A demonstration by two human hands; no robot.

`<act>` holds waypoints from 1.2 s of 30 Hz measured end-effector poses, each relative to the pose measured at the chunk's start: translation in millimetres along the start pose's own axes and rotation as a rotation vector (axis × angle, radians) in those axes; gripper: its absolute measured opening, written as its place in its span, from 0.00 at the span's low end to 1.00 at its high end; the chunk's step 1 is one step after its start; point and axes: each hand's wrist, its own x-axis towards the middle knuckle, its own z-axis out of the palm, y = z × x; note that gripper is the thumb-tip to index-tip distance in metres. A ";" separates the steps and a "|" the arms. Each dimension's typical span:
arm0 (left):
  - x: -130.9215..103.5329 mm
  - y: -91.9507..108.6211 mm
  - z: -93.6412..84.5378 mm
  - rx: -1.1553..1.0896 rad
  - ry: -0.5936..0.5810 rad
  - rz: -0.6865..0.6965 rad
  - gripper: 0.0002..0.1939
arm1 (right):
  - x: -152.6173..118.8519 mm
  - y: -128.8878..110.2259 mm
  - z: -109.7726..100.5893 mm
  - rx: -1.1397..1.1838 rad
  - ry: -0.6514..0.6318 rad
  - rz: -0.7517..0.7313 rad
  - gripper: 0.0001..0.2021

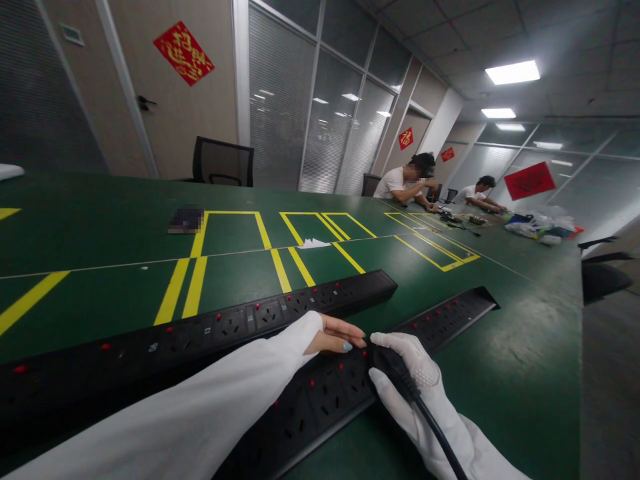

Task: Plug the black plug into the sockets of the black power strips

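Observation:
Two long black power strips lie side by side at a slant: a farther power strip (270, 317) and a nearer power strip (327, 397), both with rows of sockets and small red lights. My right hand (413, 357), in a white glove, grips a black plug (387, 363) at a socket of the nearer strip. From the plug a black cable (436, 430) runs down towards me. Whether its pins are in the socket is hidden. My left hand (334, 333), with a white sleeve and bare fingers stretched out, is over the nearer strip, its fingertips close to the plug.
Yellow tape lines (233, 213) mark the green table (525, 340). Beyond the strips lie torn white paper (314, 243) and a blurred dark object (186, 220). Two people sit farther along, near cables and plastic bags (543, 223). A chair (223, 162) stands behind the table.

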 end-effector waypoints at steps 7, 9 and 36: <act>-3.3 6.8 2.6 0.004 0.042 -0.081 0.21 | -0.1 -0.2 0.2 -0.031 -0.014 0.021 0.16; -4.0 8.0 3.2 -0.004 0.042 -0.092 0.21 | -0.2 -0.5 0.1 -0.026 -0.016 0.023 0.16; -4.4 9.4 4.7 0.049 0.042 -0.138 0.19 | -0.2 1.1 -0.2 -0.006 -0.028 0.005 0.16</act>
